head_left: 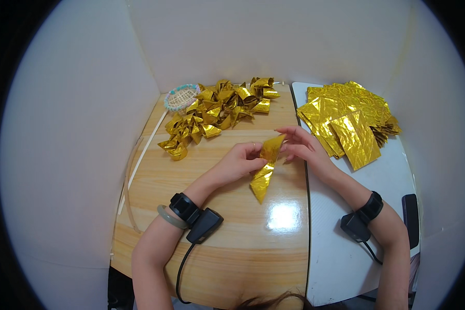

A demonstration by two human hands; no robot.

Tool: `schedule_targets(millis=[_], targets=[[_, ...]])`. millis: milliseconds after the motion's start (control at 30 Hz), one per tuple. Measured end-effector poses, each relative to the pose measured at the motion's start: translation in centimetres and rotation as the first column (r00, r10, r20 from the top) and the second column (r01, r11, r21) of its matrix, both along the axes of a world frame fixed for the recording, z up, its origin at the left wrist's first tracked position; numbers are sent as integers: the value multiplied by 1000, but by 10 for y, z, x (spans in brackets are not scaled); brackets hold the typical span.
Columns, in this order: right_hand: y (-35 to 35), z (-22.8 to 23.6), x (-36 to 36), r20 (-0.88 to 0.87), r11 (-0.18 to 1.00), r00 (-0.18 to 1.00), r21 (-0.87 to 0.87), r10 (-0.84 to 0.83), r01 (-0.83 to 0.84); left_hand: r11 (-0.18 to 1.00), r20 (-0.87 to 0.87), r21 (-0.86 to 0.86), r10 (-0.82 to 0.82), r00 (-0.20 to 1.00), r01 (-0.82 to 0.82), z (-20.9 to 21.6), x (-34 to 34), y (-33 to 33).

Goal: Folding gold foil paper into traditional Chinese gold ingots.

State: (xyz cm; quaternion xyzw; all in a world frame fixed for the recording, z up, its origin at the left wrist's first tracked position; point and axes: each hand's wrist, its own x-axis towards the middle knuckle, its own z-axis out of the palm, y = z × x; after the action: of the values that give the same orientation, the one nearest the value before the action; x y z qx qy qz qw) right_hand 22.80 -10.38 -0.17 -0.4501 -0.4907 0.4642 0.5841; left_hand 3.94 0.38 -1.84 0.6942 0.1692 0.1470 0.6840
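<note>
A strip of gold foil paper (264, 178), folded to a point at each end, is held up over the wooden table. My left hand (244, 160) pinches its left edge between thumb and fingers. At its upper right end, my right hand (300, 144) has its fingers curled and partly spread around the tip; the thumb and fingertips are close to the foil, and whether they grip it I cannot tell. A heap of folded gold foil pieces (211, 112) lies beyond my left hand. Past my right hand is a stack of flat gold foil sheets (354, 113), with one loose sheet (355, 139) on top.
The wooden table (217, 263) meets a white board (336, 268) at a dark seam. A round woven item with a beaded rim (181, 97) and a white stick (142, 163) lie at left. A dark phone-like slab (410, 219) rests at right. Pale walls enclose the sides. Both wrists carry black devices with cables.
</note>
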Motion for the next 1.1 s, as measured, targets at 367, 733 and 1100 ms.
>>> schedule_targets(millis=[367,733,1100], targets=[[-4,1,0,531,995,842,11,-92,101,976,59,-113,192,980,-185,-1,4,-1],[-9,-1,12,743,954,662,124,94,-274,969,-46,213,137,990,-124,1,-7,14],[-5,1,17,803,896,573,119,167,-428,888,112,421,150,982,-183,-3,-10,24]])
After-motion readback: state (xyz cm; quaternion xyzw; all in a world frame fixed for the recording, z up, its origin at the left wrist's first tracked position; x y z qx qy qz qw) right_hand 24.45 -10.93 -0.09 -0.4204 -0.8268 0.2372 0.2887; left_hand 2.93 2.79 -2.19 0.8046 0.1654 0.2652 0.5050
